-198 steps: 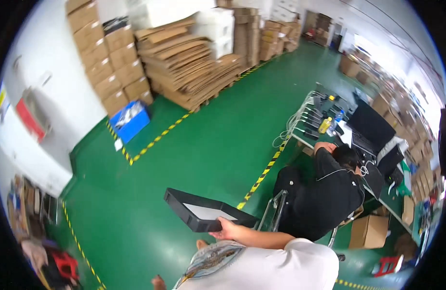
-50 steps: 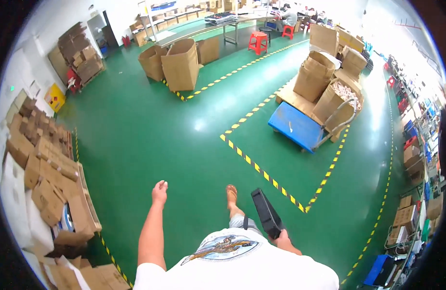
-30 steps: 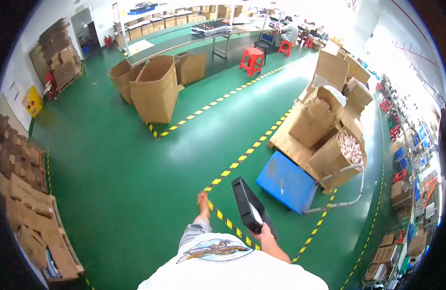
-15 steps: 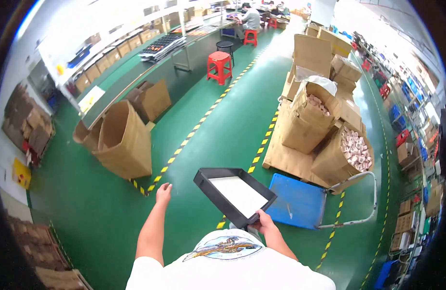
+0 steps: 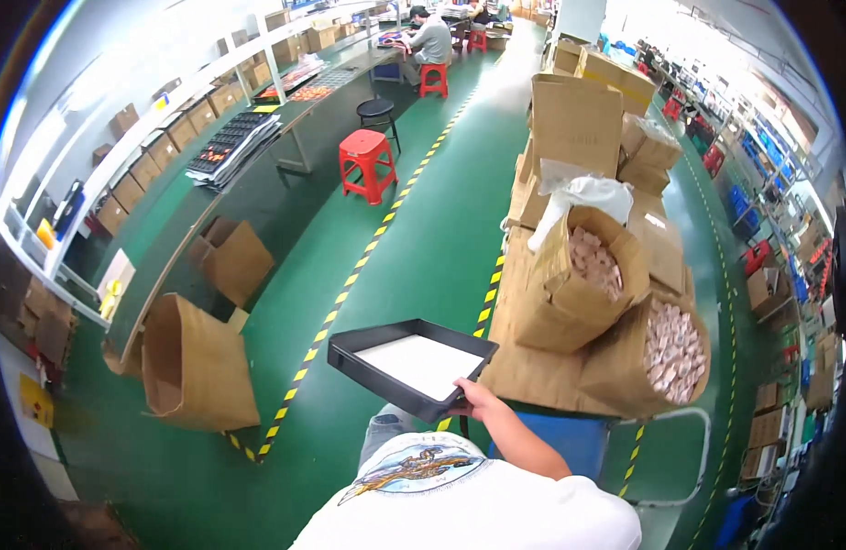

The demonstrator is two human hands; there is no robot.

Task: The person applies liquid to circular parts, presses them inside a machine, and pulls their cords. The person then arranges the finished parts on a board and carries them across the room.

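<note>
A black tray (image 5: 383, 389) with a white sheet or lining (image 5: 421, 363) on its bottom is held out in front of my body, slightly tilted. My right hand (image 5: 474, 400) grips its near right corner, the thumb over the rim and the other fingers underneath, largely hidden. The tray holds nothing else that I can see. My left hand is out of the picture.
To the right, cartons of small pink pieces (image 5: 595, 266) stand on a wooden pallet (image 5: 505, 353), behind a blue hand truck (image 5: 560, 440). Left are an open carton (image 5: 208, 367) and a long workbench (image 5: 189, 215). Stools (image 5: 368, 163) and a seated person (image 5: 430, 44) are farther ahead.
I have moved forward, so the bench, stools and pallet appear nearer. The tray has shifted left in the picture and lies more level. My left hand has dropped out of sight.
</note>
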